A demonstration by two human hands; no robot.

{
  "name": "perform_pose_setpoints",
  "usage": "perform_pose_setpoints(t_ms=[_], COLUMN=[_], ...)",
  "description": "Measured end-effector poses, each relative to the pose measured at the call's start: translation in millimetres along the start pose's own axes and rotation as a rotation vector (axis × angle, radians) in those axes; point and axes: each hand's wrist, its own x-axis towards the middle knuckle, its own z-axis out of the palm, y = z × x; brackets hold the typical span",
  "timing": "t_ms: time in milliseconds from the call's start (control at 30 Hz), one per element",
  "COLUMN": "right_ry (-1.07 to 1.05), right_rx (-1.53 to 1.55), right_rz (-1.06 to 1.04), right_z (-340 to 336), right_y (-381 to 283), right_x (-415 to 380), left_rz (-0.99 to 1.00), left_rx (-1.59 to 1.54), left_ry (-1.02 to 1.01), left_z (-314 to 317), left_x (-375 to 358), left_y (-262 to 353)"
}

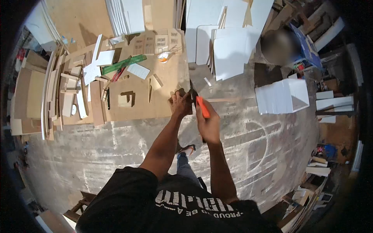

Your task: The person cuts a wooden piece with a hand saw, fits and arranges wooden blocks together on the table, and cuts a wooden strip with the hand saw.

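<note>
My right hand (210, 125) is wrapped around the orange handle (203, 107) of a hand saw. Its narrow dark blade (193, 90) points away from me, along the right edge of the wooden worktable (136, 110). Beside the blade, my left hand (180, 104) presses down at the table's near right corner with its fingers spread. Whatever lies beneath that palm is hidden. A small wood block (156, 81) and a thin dark stick (150, 90) are on the tabletop just left of this hand.
Wood offcuts (72, 87), a green strip (124, 64) and a white-and-orange container (163, 57) occupy the table. White panels (231, 50) lean beyond its right side. A white box (282, 96) stands on the concrete floor (248, 143) at right. My foot (187, 149) is below the table edge.
</note>
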Motion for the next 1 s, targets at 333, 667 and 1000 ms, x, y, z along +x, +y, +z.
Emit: perform_pose_setpoints(t_ms=[333, 667, 1000], right_ry=[-0.024, 0.037, 0.043], right_rx=[0.042, -0.011, -0.007], right_rz=[0.126, -0.080, 0.117], right_z=[25.4, -1.4, -22.7], right_y=[42.9, 11.9, -26.2], right_x=[39.1, -26.5, -57.7], left_rz=[0.014, -0.014, 0.026], left_rx=[0.022, -0.054, -0.038], left_ry=[0.143, -0.008, 0.025], left_z=[-6.2, -24.7, -6.3], left_x=[-5.7, -6.4, -4.2], left_y=[7.1, 13.5, 5.5])
